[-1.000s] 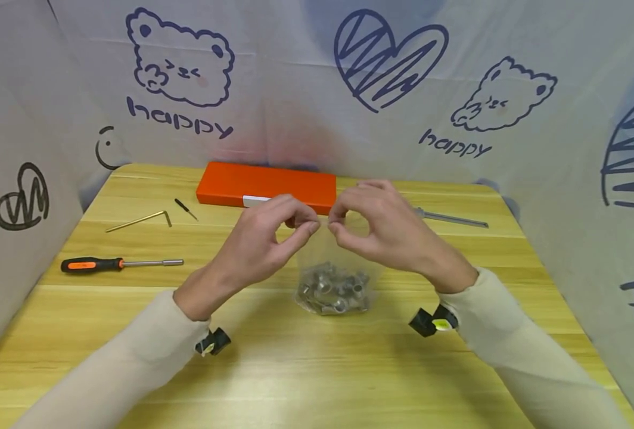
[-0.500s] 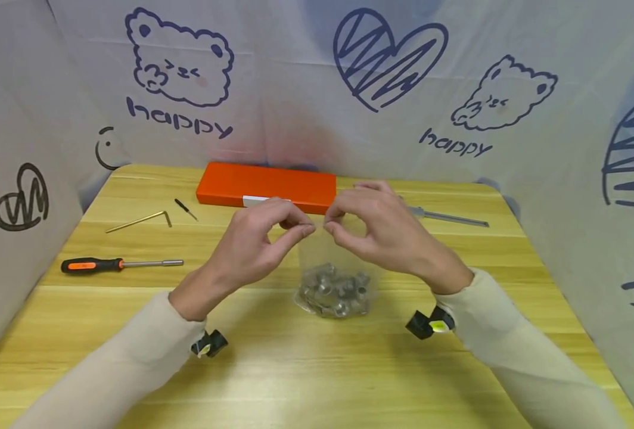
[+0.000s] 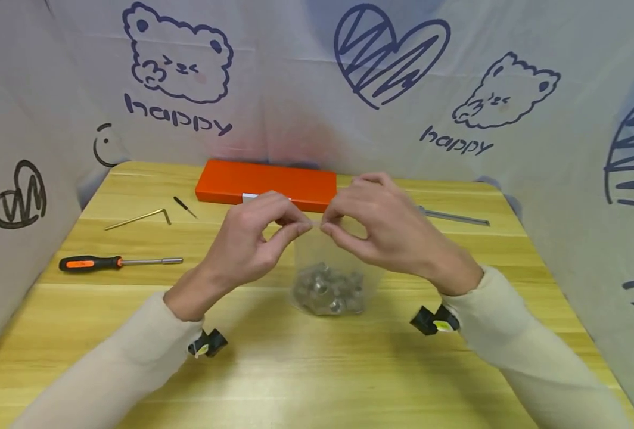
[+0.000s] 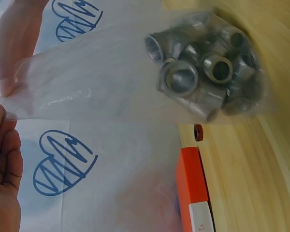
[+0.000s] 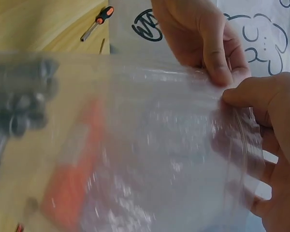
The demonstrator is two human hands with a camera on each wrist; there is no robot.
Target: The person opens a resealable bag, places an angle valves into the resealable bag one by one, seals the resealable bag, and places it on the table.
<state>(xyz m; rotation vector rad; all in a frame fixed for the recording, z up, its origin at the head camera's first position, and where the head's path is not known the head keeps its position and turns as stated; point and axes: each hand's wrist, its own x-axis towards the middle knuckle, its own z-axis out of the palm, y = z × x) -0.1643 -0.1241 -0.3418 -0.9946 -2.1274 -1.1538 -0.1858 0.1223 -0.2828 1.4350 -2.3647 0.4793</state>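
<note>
A clear plastic zip bag (image 3: 330,250) hangs between my two hands. Grey metal pipe fittings (image 4: 198,72) are heaped in its bottom; the head view shows them low over the table. My left hand (image 3: 249,238) pinches the bag's top edge between thumb and index finger. Close beside it, my right hand (image 3: 384,229) pinches the same edge, fingertips almost touching the left ones. In the right wrist view the bag's seal strip (image 5: 239,140) runs along the top by the right fingers. Whether the seal is closed I cannot tell.
An orange-red box (image 3: 266,182) lies at the back of the table, behind the hands. On the left are a nut driver (image 3: 121,263), a brass-coloured hex key (image 3: 140,218) and a small black screwdriver (image 3: 185,207). A caliper-like grey tool (image 3: 453,216) lies at the back right.
The left hand has shifted slightly left along the bag's top, and the right fingertips followed a little. The bag with its fittings has swung and turned slightly. Both hands keep their pinch.
</note>
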